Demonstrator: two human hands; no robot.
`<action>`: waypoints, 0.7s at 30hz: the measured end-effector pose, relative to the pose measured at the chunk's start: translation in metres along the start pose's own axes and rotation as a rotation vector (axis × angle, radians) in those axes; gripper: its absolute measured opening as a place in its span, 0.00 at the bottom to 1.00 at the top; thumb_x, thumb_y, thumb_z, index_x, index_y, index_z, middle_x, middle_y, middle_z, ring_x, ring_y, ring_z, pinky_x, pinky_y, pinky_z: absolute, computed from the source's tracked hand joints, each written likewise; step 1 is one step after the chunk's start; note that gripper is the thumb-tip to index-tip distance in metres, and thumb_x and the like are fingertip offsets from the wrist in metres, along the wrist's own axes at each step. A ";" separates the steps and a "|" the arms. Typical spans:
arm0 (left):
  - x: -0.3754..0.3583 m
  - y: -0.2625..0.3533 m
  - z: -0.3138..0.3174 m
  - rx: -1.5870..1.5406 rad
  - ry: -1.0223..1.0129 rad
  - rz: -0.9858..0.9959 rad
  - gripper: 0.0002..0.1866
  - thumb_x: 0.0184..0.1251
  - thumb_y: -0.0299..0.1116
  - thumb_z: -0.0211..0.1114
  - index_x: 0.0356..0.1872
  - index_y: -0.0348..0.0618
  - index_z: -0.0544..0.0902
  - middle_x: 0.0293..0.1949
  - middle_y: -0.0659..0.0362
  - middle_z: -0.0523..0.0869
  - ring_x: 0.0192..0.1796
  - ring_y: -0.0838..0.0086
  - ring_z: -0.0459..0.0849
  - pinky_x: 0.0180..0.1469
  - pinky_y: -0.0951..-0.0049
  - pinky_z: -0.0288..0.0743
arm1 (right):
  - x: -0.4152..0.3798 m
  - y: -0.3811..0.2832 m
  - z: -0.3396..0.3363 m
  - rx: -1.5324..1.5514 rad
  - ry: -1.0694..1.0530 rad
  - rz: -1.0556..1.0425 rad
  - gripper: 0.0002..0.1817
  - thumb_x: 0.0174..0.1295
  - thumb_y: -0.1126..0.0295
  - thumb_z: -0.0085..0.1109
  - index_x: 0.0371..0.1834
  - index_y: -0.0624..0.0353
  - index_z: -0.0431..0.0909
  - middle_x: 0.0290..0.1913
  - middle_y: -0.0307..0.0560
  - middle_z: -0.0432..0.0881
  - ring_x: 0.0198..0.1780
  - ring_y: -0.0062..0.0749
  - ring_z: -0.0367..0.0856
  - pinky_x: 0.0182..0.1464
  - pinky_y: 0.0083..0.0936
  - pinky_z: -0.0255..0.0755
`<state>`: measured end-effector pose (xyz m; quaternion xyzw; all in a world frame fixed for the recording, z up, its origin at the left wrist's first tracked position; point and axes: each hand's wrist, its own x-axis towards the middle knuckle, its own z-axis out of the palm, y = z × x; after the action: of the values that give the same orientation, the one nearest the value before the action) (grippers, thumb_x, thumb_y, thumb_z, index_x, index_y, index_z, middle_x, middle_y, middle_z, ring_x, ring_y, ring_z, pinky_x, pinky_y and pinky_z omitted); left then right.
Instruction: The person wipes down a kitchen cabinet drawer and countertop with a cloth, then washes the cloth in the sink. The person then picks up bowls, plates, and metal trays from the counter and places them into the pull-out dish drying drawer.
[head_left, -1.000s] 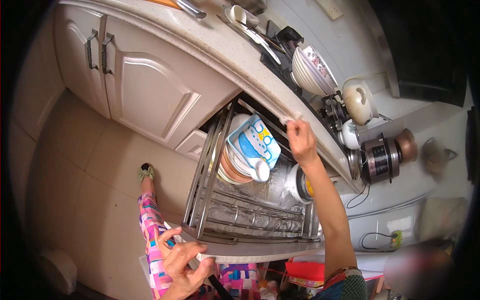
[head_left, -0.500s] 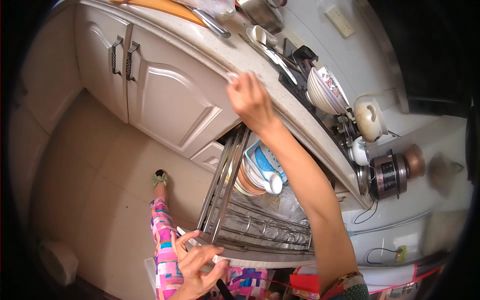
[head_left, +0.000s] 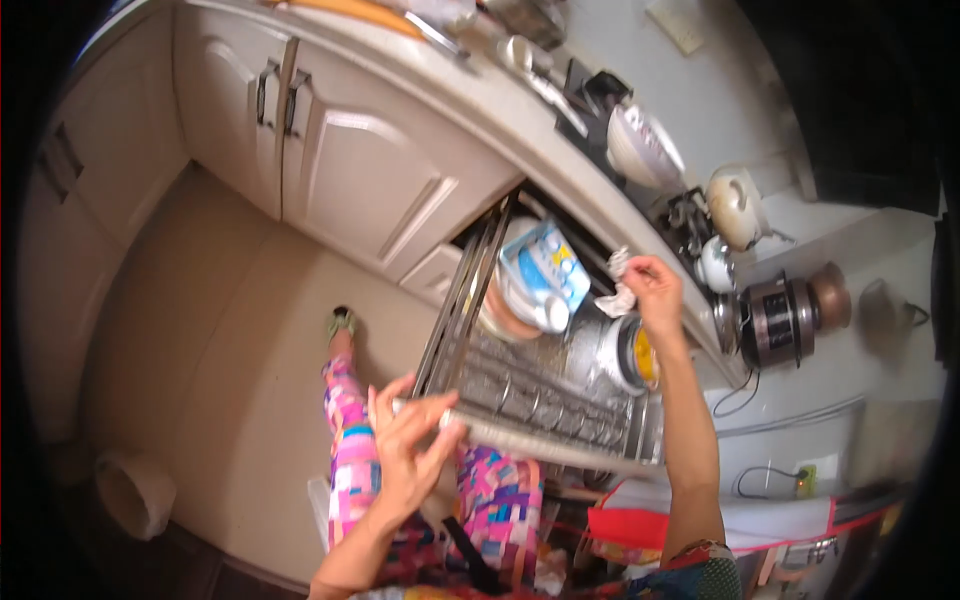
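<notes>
My left hand [head_left: 412, 432] grips the front panel of a pulled-out drawer [head_left: 540, 441], its thumb and fingers on either side of the top edge at the corner. A crumpled white cloth [head_left: 615, 300] hangs from the pinched fingers of my right hand [head_left: 652, 290], over the drawer's back right part near the counter edge. Inside the drawer's metal rack [head_left: 520, 385] lie a blue and white plastic box [head_left: 550, 265], a white cup [head_left: 550, 314] and stacked plates [head_left: 497, 305]. A round dish with something yellow [head_left: 632, 352] sits just below my right hand, partly hidden by my wrist.
Along the counter [head_left: 500, 110] stand bowls [head_left: 642, 148], a pale pot [head_left: 738, 210] and a dark cooker [head_left: 775, 320]. Closed cabinet doors [head_left: 380, 190] lie to the left, above the tiled floor [head_left: 230, 320]. A white bin [head_left: 135, 495] stands at lower left.
My right hand has moved from the counter's front edge to over the drawer's back right, bringing the cloth along. My left hand keeps its place on the drawer front. The view has shifted slightly.
</notes>
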<state>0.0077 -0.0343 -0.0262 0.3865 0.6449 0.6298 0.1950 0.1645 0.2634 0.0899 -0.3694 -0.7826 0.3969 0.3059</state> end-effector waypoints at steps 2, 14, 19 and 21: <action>-0.004 -0.014 -0.002 -0.107 -0.008 0.004 0.18 0.60 0.39 0.54 0.47 0.40 0.78 0.45 0.55 0.80 0.58 0.59 0.67 0.62 0.60 0.53 | -0.042 -0.037 0.009 0.212 -0.047 0.123 0.06 0.56 0.78 0.54 0.36 0.67 0.72 0.39 0.45 0.77 0.39 0.22 0.76 0.42 0.19 0.70; -0.043 -0.055 -0.052 -0.593 0.261 -0.354 0.25 0.70 0.45 0.38 0.50 0.33 0.74 0.47 0.51 0.78 0.54 0.68 0.71 0.60 0.69 0.58 | -0.227 -0.034 0.071 -1.033 -0.258 -0.875 0.14 0.40 0.84 0.58 0.35 0.66 0.75 0.37 0.51 0.70 0.30 0.38 0.72 0.29 0.26 0.69; -0.050 -0.035 -0.072 -0.649 0.380 -0.380 0.28 0.68 0.50 0.41 0.47 0.33 0.74 0.45 0.50 0.79 0.52 0.69 0.73 0.61 0.65 0.55 | -0.211 -0.037 0.102 -1.076 -0.109 -1.075 0.11 0.45 0.83 0.55 0.35 0.65 0.74 0.33 0.47 0.72 0.26 0.31 0.70 0.26 0.22 0.67; -0.061 -0.025 -0.083 -0.612 0.402 -0.420 0.27 0.68 0.51 0.42 0.47 0.34 0.75 0.44 0.52 0.80 0.52 0.69 0.73 0.62 0.63 0.53 | -0.202 -0.038 0.130 -1.031 -0.045 -1.113 0.09 0.46 0.80 0.55 0.33 0.65 0.74 0.32 0.47 0.72 0.27 0.31 0.70 0.27 0.22 0.67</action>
<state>-0.0214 -0.1326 -0.0539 0.0403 0.5182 0.8017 0.2953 0.1600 0.0306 0.0198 -0.0079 -0.9460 -0.2247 0.2335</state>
